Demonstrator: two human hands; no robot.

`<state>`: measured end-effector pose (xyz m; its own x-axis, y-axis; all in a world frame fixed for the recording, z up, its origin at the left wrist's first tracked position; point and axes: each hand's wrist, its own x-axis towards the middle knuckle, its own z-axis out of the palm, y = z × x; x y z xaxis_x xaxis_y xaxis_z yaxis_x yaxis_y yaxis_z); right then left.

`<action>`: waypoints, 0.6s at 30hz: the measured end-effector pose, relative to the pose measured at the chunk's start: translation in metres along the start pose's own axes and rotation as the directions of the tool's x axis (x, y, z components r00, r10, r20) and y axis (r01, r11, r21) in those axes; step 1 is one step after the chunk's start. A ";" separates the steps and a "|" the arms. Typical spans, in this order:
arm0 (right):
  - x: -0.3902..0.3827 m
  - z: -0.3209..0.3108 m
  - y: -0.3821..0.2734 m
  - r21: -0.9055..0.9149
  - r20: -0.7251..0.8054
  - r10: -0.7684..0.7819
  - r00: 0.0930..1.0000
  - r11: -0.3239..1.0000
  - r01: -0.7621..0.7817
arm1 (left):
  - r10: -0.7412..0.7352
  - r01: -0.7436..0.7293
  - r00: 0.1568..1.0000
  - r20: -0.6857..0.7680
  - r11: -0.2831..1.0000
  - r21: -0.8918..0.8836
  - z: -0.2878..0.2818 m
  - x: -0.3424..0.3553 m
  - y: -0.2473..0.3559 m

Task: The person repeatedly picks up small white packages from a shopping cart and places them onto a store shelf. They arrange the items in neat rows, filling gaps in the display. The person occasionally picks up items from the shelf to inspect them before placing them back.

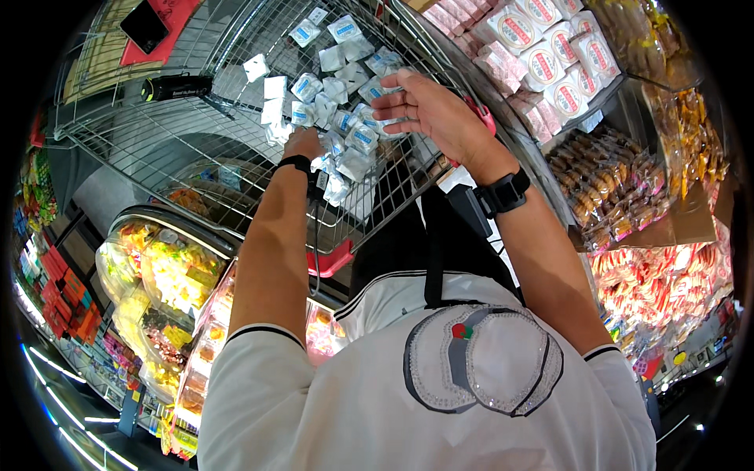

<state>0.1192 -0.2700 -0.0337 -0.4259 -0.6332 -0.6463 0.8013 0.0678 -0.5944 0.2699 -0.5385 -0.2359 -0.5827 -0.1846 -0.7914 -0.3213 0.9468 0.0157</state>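
Note:
Small white packets [362,138] with blue printing lie in a loose heap inside a wire shopping cart [169,177] in front of me. My left hand [303,144] reaches down among the packets at the heap's near left side. Its fingers are mostly hidden, so any grip is unclear. Over the right side of the heap, my right hand [428,110] has its fingers spread and holds nothing. Several plain white packets [274,99] form a short row just beyond my left hand.
A black phone [144,27] rests on a red sheet at the cart's far left, near a black cylindrical object [177,87]. Round-labelled white packs [542,63] fill a bin on the right, beside wrapped snacks [605,177]. Bright packaged goods [177,275] stand at left.

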 end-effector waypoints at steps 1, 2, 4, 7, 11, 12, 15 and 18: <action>0.000 0.001 0.000 0.002 -0.005 0.010 1.000 1.000 -0.010 | -0.002 0.004 1.000 0.027 0.998 -0.055 0.002 0.003 -0.005; -0.001 0.002 0.000 0.004 -0.008 0.021 1.000 1.000 -0.021 | -0.004 0.010 0.999 0.054 0.994 -0.111 0.004 0.006 -0.009; -0.001 0.001 0.001 0.013 -0.020 0.022 1.000 1.000 -0.022 | -0.021 0.035 0.998 0.065 0.975 -0.219 -0.009 0.003 -0.009; -0.001 0.000 0.001 0.018 -0.019 0.008 1.000 1.000 -0.008 | 0.042 0.000 0.997 0.071 0.859 -0.512 -0.045 -0.010 -0.012; -0.002 0.000 0.005 0.019 -0.050 -0.027 0.998 0.999 0.028 | 0.207 -0.016 0.970 0.125 0.571 -0.821 -0.122 -0.058 0.023; -0.002 0.001 0.005 0.013 -0.055 -0.036 0.998 0.999 0.036 | 0.225 -0.036 0.969 0.099 0.529 -0.848 -0.134 -0.072 0.031; -0.001 -0.001 0.009 -0.020 -0.077 -0.048 0.996 0.999 0.046 | 0.292 -0.113 0.956 0.023 0.439 -0.891 -0.158 -0.096 0.052; -0.001 -0.001 0.009 -0.019 -0.085 -0.038 0.996 0.999 0.037 | 0.372 -0.198 0.928 -0.035 0.411 -0.890 -0.169 -0.107 0.061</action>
<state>0.1269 -0.2680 -0.0390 -0.4906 -0.5671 -0.6616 0.7771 0.0588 -0.6266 0.1870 -0.5058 -0.0471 -0.6860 0.1717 -0.7070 -0.6807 0.1916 0.7071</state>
